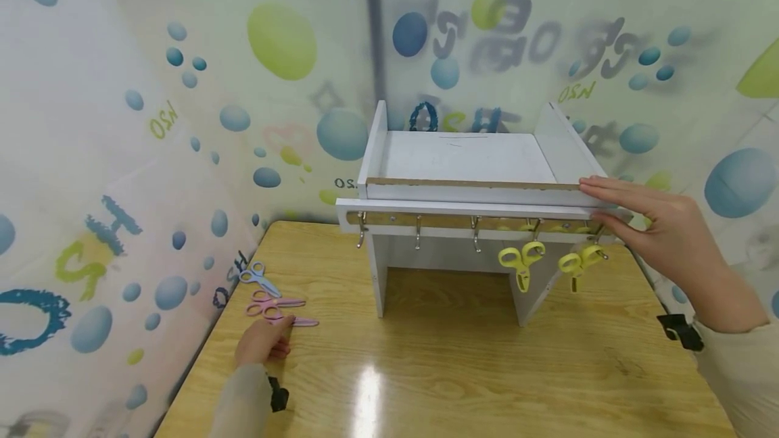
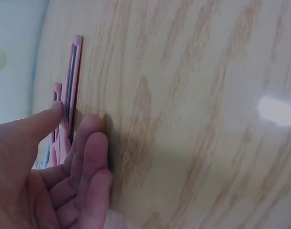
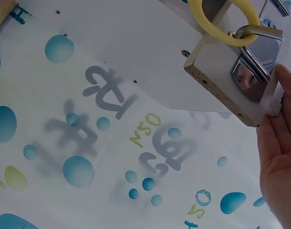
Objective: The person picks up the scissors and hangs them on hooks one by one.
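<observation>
On the table's left side, my left hand reaches to the nearer pink scissors. In the left wrist view its thumb touches these scissors, while its bent fingers stand on their other side. Farther pink scissors and blue scissors lie just beyond. My right hand holds the right end of a white hook rack, fingers on top and thumb at the front. Two yellow scissors hang from the rack's right hooks: one pair farther in, the other pair close to my thumb.
Several metal hooks line the rack's front rail; the left ones carry nothing. The rack stands on a wooden table. A patterned curtain surrounds the table's back and left side.
</observation>
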The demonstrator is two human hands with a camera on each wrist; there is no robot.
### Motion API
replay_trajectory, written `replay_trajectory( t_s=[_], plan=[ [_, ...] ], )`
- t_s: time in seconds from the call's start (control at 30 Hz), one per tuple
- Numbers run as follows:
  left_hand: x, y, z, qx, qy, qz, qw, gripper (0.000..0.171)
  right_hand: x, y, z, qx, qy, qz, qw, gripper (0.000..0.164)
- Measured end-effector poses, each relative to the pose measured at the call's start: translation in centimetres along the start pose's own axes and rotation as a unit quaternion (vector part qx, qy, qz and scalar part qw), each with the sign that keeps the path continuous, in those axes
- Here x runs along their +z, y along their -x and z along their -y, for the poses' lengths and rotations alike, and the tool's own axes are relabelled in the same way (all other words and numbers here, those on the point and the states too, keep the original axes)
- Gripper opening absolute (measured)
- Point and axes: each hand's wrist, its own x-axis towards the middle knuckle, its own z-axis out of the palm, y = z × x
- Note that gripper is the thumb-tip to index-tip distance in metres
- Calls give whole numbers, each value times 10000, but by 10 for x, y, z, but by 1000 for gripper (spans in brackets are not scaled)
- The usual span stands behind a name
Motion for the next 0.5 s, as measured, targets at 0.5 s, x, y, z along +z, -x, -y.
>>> replay_trajectory(
  t_s=[0.5],
  plan=[
    [-1, 11, -7, 178, -214, 91, 9996, 40, 0, 1, -1, 72, 78, 86, 9999, 72]
  ],
)
